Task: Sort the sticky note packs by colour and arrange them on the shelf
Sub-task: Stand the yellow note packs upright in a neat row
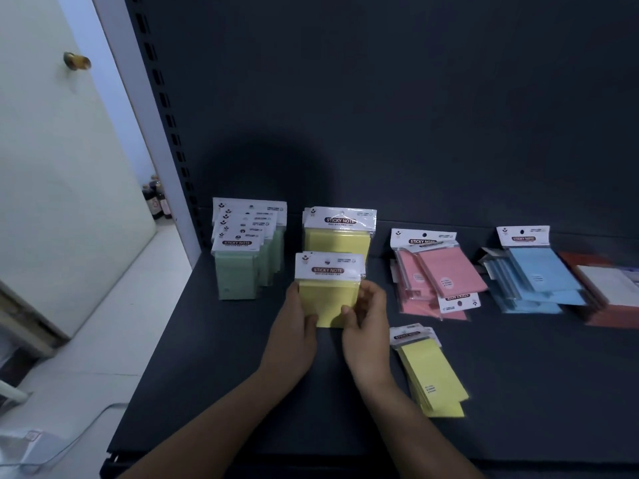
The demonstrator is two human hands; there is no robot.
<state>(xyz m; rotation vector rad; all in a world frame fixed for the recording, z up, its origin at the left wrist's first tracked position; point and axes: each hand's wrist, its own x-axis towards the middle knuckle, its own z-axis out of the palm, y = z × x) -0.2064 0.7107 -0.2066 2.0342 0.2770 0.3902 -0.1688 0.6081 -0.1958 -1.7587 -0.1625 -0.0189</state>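
Both hands hold one yellow sticky note pack [328, 288] upright on the dark shelf [214, 375]. My left hand [294, 326] grips its left edge and my right hand [366, 323] its right edge. Just behind it stands another yellow pack [339, 233] against the back. A row of green packs [245, 257] stands at the left. Pink packs [435, 274] lie in a loose pile to the right, blue packs [539, 274] further right. Loose yellow packs [432, 371] lie flat beside my right forearm.
An orange and white stack [608, 288] lies at the far right edge. The shelf's perforated upright [166, 108] and a white door [52, 167] stand at the left. A clear plastic container [41, 444] sits at the lower left, off the shelf.
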